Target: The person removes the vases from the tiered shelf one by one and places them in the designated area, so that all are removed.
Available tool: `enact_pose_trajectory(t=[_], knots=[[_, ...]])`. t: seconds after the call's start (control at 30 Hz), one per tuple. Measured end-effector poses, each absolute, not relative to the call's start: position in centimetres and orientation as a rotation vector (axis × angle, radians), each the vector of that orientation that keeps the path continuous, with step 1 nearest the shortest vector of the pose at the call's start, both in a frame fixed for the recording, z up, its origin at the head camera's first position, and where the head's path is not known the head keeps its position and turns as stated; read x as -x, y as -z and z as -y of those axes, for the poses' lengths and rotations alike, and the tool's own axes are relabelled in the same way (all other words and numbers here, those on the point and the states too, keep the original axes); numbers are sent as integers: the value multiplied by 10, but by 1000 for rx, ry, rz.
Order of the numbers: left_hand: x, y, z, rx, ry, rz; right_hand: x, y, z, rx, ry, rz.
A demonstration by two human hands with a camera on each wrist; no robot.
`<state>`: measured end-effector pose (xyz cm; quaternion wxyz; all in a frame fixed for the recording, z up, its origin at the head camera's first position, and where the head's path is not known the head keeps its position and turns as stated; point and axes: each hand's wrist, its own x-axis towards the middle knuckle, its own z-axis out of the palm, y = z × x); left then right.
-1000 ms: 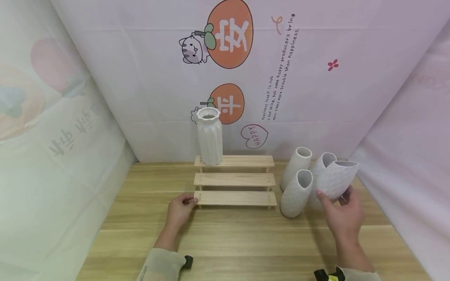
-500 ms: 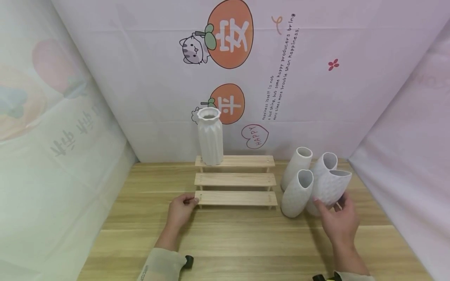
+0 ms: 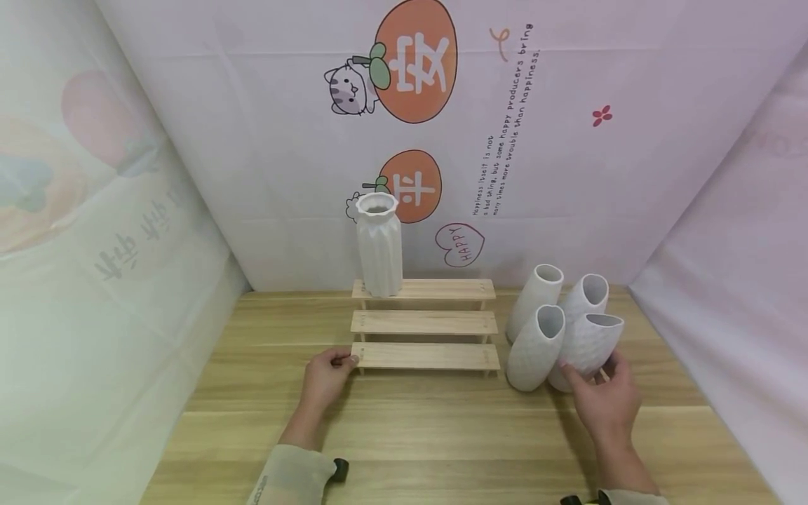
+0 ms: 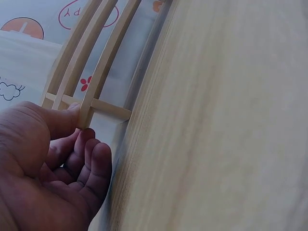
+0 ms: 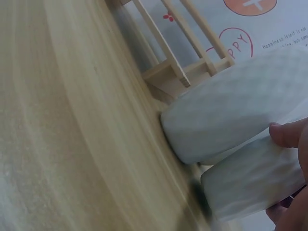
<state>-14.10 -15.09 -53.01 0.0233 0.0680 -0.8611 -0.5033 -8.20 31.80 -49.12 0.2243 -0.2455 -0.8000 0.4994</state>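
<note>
In the head view my right hand [image 3: 607, 405] grips a white dimpled vase [image 3: 588, 345] with a slanted mouth, thumb on its left side. Its base [image 5: 245, 185] is close to the tabletop in the right wrist view; whether it touches, I cannot tell. Right beside it stands another dimpled vase [image 3: 535, 354]. Behind these are a smooth white vase [image 3: 530, 305] and a further white vase [image 3: 583, 298], partly hidden. My left hand [image 3: 325, 379] pinches the left end of the lowest board of a three-step wooden rack [image 3: 424, 356], thumb on top [image 4: 62, 120].
A fluted white vase [image 3: 381, 256] with a wavy rim stands at the left of the rack's top board. The wooden table [image 3: 435, 435] ends at a printed cloth backdrop [image 3: 284, 175]. White cloth walls [image 3: 726, 266] flank both sides.
My right hand has brought the vase down and a little to the left, close beside the neighbouring dimpled vase. My left hand has kept its place on the rack.
</note>
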Motion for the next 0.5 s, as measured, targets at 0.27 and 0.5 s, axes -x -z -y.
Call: enact_pose_trajectory(t=[0.27,0.5], knots=[[141,531,150,-215,1564,2675,83,499,-320,701,-1374,2218],[142,531,151,-218,1557,2677,84,500,-320,702,-1370,2227]])
